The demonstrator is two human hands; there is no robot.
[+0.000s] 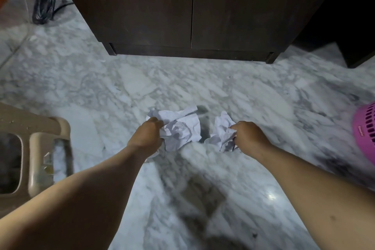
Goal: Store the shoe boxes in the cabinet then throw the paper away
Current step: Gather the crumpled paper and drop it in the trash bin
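Both arms out fwd, left hand & right hand fisted.

Floor: white marble, grey veining throughout, darker smudgy grey patches at 4 and 6 o'clock. Cabinet at 12 o'clock: very dark brown, faint wood grain, both doors same tone, one small pale scratch mark near top. Larger paper wad at centre: white with a lilac-grey cast in the creases. Smaller paper wad just to 3 o'clock of it: same white, same lilac shadows. Stool at 8 o'clock: beige-tan plastic, plain. Basket at 3 o'clock: bright pink, slotted grid pattern on the side, slots read dark. Cable coil at 10 o'clock: black, glossy. Orange-red sliver at far 10 o'clock edge, too cropped to identify.
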